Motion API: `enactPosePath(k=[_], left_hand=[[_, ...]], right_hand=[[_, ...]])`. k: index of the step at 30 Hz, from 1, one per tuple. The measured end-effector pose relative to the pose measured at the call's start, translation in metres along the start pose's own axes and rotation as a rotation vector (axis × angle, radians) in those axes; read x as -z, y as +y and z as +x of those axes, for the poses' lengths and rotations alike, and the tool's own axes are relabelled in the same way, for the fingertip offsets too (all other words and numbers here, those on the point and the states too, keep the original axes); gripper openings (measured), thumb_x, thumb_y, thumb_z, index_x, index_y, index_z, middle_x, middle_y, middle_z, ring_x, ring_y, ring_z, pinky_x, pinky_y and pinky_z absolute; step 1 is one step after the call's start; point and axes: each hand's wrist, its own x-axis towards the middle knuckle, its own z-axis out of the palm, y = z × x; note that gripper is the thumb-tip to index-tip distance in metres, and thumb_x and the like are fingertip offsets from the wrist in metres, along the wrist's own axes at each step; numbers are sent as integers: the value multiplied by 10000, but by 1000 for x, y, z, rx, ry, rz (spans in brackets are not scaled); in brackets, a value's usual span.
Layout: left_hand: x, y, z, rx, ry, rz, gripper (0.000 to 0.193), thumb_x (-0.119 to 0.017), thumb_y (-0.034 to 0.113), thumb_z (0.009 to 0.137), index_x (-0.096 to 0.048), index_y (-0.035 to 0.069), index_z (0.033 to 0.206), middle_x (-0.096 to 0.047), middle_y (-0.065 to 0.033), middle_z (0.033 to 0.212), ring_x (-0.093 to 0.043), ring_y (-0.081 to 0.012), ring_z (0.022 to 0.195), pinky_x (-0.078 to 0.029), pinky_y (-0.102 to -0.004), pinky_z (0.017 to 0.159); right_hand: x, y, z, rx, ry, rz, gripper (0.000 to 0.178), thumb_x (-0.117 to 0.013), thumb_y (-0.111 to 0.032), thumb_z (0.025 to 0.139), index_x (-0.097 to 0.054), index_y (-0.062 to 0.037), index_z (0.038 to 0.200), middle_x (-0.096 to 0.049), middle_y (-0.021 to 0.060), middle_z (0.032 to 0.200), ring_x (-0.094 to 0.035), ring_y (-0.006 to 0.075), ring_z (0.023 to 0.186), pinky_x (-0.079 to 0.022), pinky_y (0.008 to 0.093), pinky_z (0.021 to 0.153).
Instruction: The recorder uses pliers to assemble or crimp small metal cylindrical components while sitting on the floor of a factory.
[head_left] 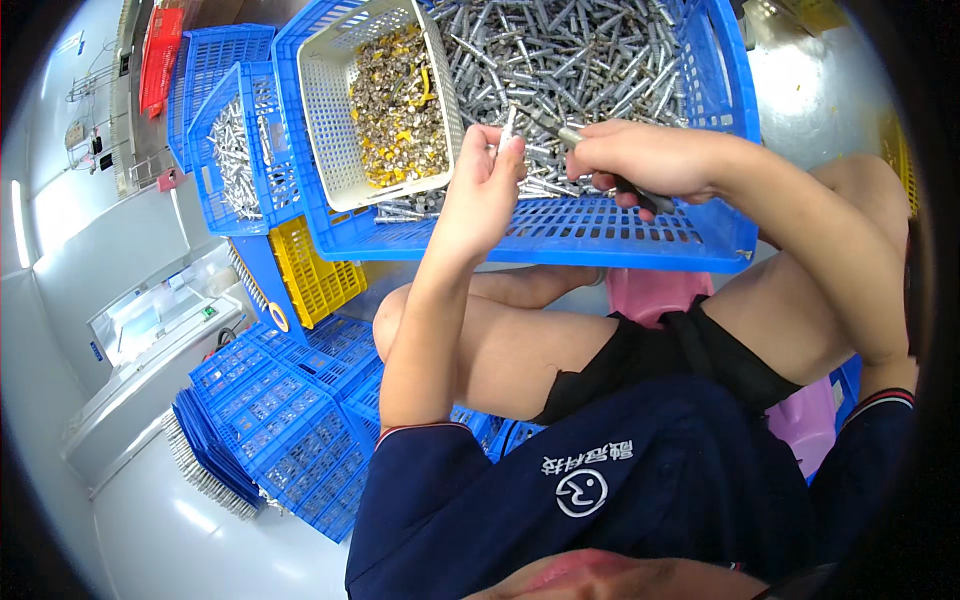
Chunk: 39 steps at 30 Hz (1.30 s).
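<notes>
My left hand (485, 185) is closed around a slim silver metal piece (509, 127), which points up from between thumb and fingers. Gripped in my right hand (650, 160) is a pair of pliers (568, 134) with dark handles; its jaws reach toward the metal piece. Whether they touch it, I cannot tell. Both hands are above a large blue crate (640, 235) full of loose silver metal rods (600, 60). A white perforated basket (325, 110) sits in the crate's left part, holding small metal bits (400, 130) mixed with yellow pieces.
Left of the crate stands a smaller blue basket (265, 130) with more silver parts, above a yellow crate (310, 270). Several blue crates (290, 430) are stacked at lower left. A red crate (160, 60) is at far upper left. My knees flank a pink stool (655, 292).
</notes>
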Motion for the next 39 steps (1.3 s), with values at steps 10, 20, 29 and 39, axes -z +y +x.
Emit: enactPosePath(k=[10, 20, 29, 39], left_hand=[[13, 30, -9, 171, -199, -313, 203, -464, 295, 1051, -465, 96, 1091, -363, 60, 685, -235, -6, 455, -162, -191, 377], [20, 34, -3, 222, -339, -543, 183, -439, 302, 1057, -457, 121, 1075, -348, 65, 674, -222, -8, 446, -158, -186, 376], [30, 28, 3, 325, -523, -972, 308, -413, 352, 1061, -574, 90, 1082, -317, 65, 659, -199, -11, 435, -145, -173, 357], [3, 17, 8, -151, 12, 68, 384, -404, 392, 1060, -554, 38, 1065, -509, 3, 747, -323, -34, 510, -277, -198, 457]], right_hand=[[-4, -20, -25, 16, 26, -3, 226, -532, -335, 912, -503, -112, 934, -441, -26, 767, -435, 73, 638, -383, 263, 515], [1, -19, -23, 99, 42, -53, 221, -528, -330, 942, -521, -111, 966, -455, -33, 729, -432, 66, 612, -369, 243, 501], [10, -26, -31, 162, 22, -137, 246, -512, -329, 953, -548, -108, 1055, -455, -42, 730, -425, 50, 595, -368, 229, 495], [11, -24, -31, 180, 157, -249, 236, -536, -342, 955, -541, -108, 987, -416, -43, 694, -389, 59, 585, -348, 243, 479]])
